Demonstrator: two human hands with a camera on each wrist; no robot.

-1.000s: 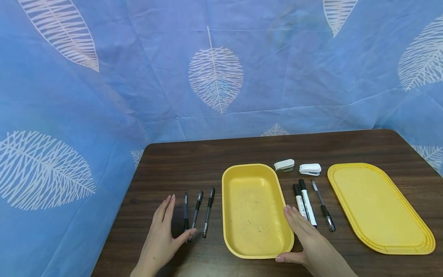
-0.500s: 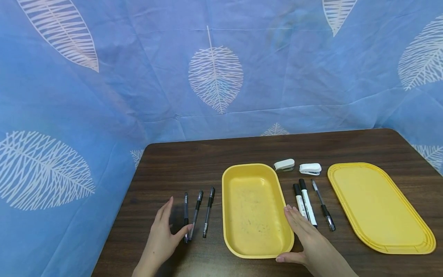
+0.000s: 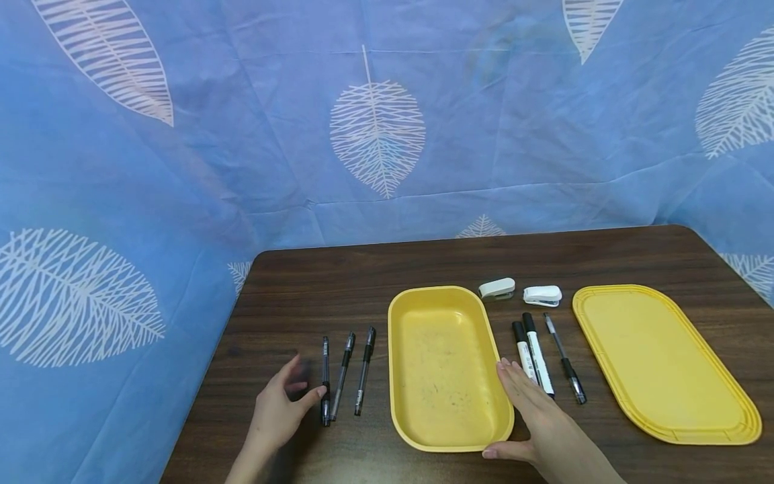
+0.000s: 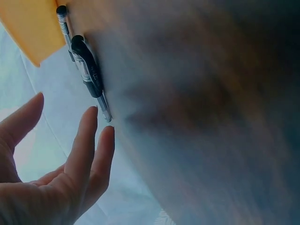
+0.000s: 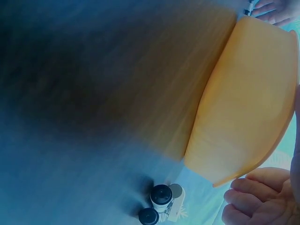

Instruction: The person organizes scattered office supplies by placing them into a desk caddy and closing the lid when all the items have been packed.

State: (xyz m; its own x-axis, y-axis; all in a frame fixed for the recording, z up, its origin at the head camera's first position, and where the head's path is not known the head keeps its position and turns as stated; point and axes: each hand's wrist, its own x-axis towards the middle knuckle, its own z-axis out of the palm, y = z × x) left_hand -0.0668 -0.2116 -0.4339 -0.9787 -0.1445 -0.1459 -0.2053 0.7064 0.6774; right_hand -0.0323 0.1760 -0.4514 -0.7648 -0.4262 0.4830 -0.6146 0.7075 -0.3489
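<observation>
Right hand [image 3: 538,430] spread wide, spanning near right corner of yellow tray [image 3: 447,376]. Over to left hand [image 3: 275,410]: thumb parted from fingers, tip right by leftmost pen [image 3: 325,376]; contact, can't tell. Two more pens [image 3: 342,376] between that and tray. Right of tray: two markers [image 3: 539,356], single pen [image 3: 569,371], yellow lid [image 3: 662,363]. Farther, two white staplers [image 3: 542,296]; behind, blue leaf-print cloth [image 3: 272,134].

in lower centre of the frame stands a tray [image 3: 447,363]; three pens [image 3: 342,376] lie at its left, two markers [image 3: 541,363] at its right.
</observation>
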